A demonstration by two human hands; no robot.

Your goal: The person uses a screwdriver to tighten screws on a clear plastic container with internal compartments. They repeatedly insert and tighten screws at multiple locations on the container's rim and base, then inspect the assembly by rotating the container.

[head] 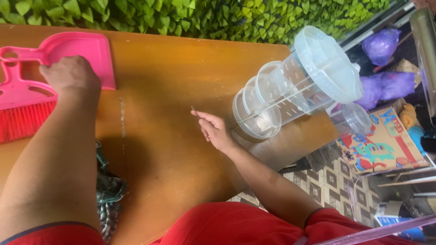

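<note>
So the left hand [70, 75] was resting on top of a pink dustpan [86, 50] at the far left of the wooden table [163, 149], fingers curled down over it where the pan meets its handle; can't tell whether it was really gripping or just pressing. Right beside the pan, on its left, lay a pink hand brush [20, 109] with red bristles, running off the left edge of the view. The right hand [213, 129] was out near the middle of the table, loosely open with fingers stretched flat toward the left, holding nothing, fingertips just about touching the tabletop. Just to the right of that hand stood a clear plastic pitcher set [290, 90], a tall jug with small see-through cups stacked alongside it and a lid on top, near the table's right edge. A dark green patterned cloth [109, 190] sat bunched up at the near side, partly hidden under the left forearm. Beyond the far edge was a leafy green wall [204, 18].
</note>
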